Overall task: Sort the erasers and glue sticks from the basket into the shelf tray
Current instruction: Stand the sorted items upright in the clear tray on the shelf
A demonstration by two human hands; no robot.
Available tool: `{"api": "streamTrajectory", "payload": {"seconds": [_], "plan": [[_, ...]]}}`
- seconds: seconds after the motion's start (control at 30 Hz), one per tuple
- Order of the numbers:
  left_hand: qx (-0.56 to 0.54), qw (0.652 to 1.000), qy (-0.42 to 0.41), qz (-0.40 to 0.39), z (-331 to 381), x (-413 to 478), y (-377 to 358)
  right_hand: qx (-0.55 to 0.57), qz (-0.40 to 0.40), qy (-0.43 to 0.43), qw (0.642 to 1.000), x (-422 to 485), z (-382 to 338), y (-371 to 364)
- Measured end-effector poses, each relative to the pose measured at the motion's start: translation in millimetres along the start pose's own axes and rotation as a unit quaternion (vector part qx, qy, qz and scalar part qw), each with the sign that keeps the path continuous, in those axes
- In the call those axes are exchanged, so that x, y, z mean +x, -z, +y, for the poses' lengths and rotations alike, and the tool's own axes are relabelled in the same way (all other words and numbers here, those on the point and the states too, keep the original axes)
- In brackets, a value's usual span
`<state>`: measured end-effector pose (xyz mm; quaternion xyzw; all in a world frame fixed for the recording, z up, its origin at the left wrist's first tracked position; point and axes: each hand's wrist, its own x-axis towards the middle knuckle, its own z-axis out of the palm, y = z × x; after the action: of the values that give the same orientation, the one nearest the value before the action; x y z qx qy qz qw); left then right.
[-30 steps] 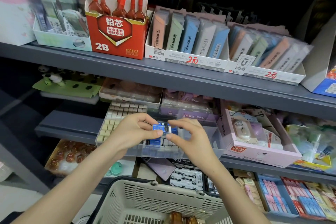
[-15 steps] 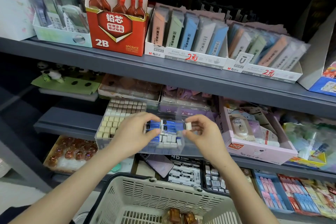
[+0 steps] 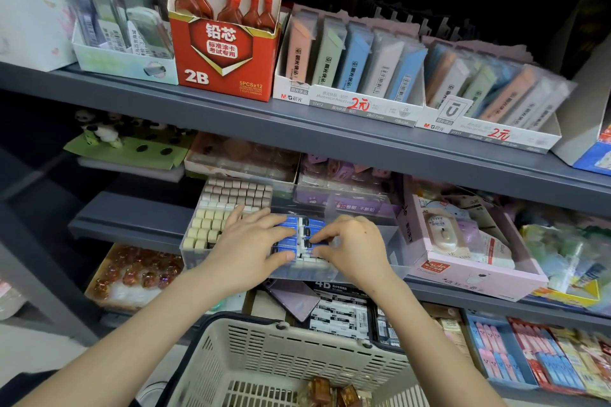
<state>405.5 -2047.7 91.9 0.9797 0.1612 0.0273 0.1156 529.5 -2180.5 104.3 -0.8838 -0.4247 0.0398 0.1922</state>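
A clear plastic shelf tray [image 3: 363,269] stands on the middle shelf, with cream and pinkish erasers [image 3: 228,205] in its left part and blue-sleeved erasers [image 3: 309,231] in the middle. My left hand [image 3: 246,248] lies over the blue erasers with fingers spread flat on them. My right hand [image 3: 350,248] is beside it, its fingertips pressing on the same blue erasers. A beige plastic basket [image 3: 274,350] sits below and in front, with a few brown-wrapped items [image 3: 325,391] at its bottom.
The grey upper shelf edge [image 3: 363,142] overhangs the tray, carrying a red 2B lead box [image 3: 224,53] and pastel lead packs. A pink box [image 3: 469,251] stands right of the tray. Boxes of erasers and a purple item [image 3: 294,297] lie on the lower shelf.
Both hands held blue erasers above the tray before; they have since lowered into the tray and now rest flat on the row of blue erasers. The camera moved slightly closer.
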Motion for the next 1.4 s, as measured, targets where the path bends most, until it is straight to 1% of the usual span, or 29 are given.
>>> {"api": "streamTrajectory", "payload": {"seconds": [0.07, 0.2, 0.27, 0.33, 0.37, 0.43, 0.5, 0.53, 0.57, 0.6, 0.63, 0.67, 0.7, 0.73, 0.77, 0.8, 0.83, 0.87, 0.93, 1.03, 1.07, 1.13, 1.17, 1.2, 1.3, 1.37, 1.4], "plan": [[0.002, 1.000, -0.002, 0.004, -0.8, -0.3, -1.5, 0.023, 0.009, -0.010, 1.000, 0.0, -0.5, -2.4], [0.000, 1.000, -0.009, 0.018, -1.7, -0.8, -3.7, 0.030, 0.036, -0.018, 0.999, 0.2, 0.2, -10.1], [-0.006, 0.999, -0.019, 0.038, -2.2, -3.6, -3.9, 0.040, 0.048, -0.025, 0.998, -2.2, 2.0, -10.1], [-0.023, 0.996, -0.030, 0.077, -5.0, -11.6, -3.8, 0.052, 0.067, -0.028, 0.996, -10.0, 4.6, -8.5], [-0.034, 0.993, -0.036, 0.109, -8.3, -17.4, -3.4, 0.073, 0.095, -0.021, 0.993, -17.3, 5.8, -7.1], [-0.034, 0.981, -0.048, 0.183, -15.6, -34.6, -4.4, 0.162, 0.169, 0.000, 0.972, -43.3, 6.1, -3.4], [-0.040, 0.969, -0.035, 0.240, -21.7, -59.7, -10.7, 0.266, 0.210, 0.010, 0.941, -78.7, 7.6, -9.9], [-0.045, 0.966, -0.025, 0.255, -23.8, -74.0, -18.2, 0.304, 0.200, -0.004, 0.932, -95.9, 10.0, -20.0], [-0.051, 0.965, -0.012, 0.256, -25.2, -89.2, -29.9, 0.327, 0.162, -0.030, 0.931, -112.9, 14.4, -35.7], [-0.055, 0.967, 0.005, 0.247, -27.8, -104.6, -46.6, 0.336, 0.095, -0.061, 0.935, -127.9, 21.2, -58.1], [-0.054, 0.973, 0.020, 0.225, -31.5, -119.2, -65.7, 0.341, 0.004, -0.105, 0.934, -140.5, 29.0, -83.7], [-0.049, 0.978, 0.036, 0.198, -34.4, -135.6, -88.0, 0.348, -0.095, -0.162, 0.919, -155.3, 37.8, -113.5], [-0.041, 0.983, 0.045, 0.171, -37.9, -147.8, -106.5, 0.353, -0.177, -0.215, 0.893, -165.0, 48.4, -141.2], [-0.029, 0.989, 0.051, 0.138, -41.2, -161.3, -126.2, 0.354, -0.243, -0.265, 0.864, -176.4, 58.3, -170.4], [-0.014, 0.992, 0.053, 0.110, -44.5, -173.5, -144.0, 0.347, -0.293, -0.300, 0.839, -189.1, 65.6, -197.3], [-0.001, 0.994, 0.054, 0.090, -47.3, -182.5, -157.1, 0.332, -0.327, -0.314, 0.827, -199.4, 71.3, -221.1], [0.012, 0.995, 0.056, 0.081, -50.1, -188.5, -167.7, 0.314, -0.349, -0.319, 0.823, -206.7, 74.9, -243.2], [0.018, 0.995, 0.058, 0.076, -51.7, -193.2, -177.7, 0.306, -0.357, -0.326, 0.820, -213.0, 75.2, -259.9], [0.010, 0.995, 0.067, 0.072, -52.3, -197.6, -190.7, 0.315, -0.329, -0.340, 0.823, -216.2, 74.4, -287.4], [-0.009, 0.994, 0.077, 0.083, -53.6, -196.7, -199.8, 0.292, -0.264, -0.329, 0.858, -196.1, 69.7, -318.6], [-0.013, 0.993, 0.080, 0.083, -53.9, -197.0, -201.4, 0.269, -0.263, -0.315, 0.871, -188.2, 66.7, -328.3], [-0.015, 0.993, 0.078, 0.086, -55.1, -197.9, -204.6, 0.185, -0.280, -0.268, 0.903, -177.4, 63.3, -347.1], [-0.013, 0.993, 0.075, 0.090, -55.9, -198.3, -206.5, 0.150, -0.285, -0.251, 0.913, -174.4, 63.0, -353.7], [-0.013, 0.993, 0.073, 0.092, -56.1, -198.2, -207.4, 0.145, -0.284, -0.245, 0.916, -172.4, 62.4, -354.5], [-0.006, 0.992, 0.066, 0.105, -56.7, -196.9, -208.8, 0.208, -0.295, -0.242, 0.901, -178.7, 74.8, -345.0], [-0.003, 0.992, 0.062, 0.108, -56.2, -196.1, -209.0, 0.250, -0.343, -0.243, 0.872, -192.9, 88.2, -333.1], [-0.002, 0.992, 0.063, 0.109, -56.0, -195.9, -208.8, 0.273, -0.377, -0.250, 0.849, -201.6, 90.9, -325.9]]}}
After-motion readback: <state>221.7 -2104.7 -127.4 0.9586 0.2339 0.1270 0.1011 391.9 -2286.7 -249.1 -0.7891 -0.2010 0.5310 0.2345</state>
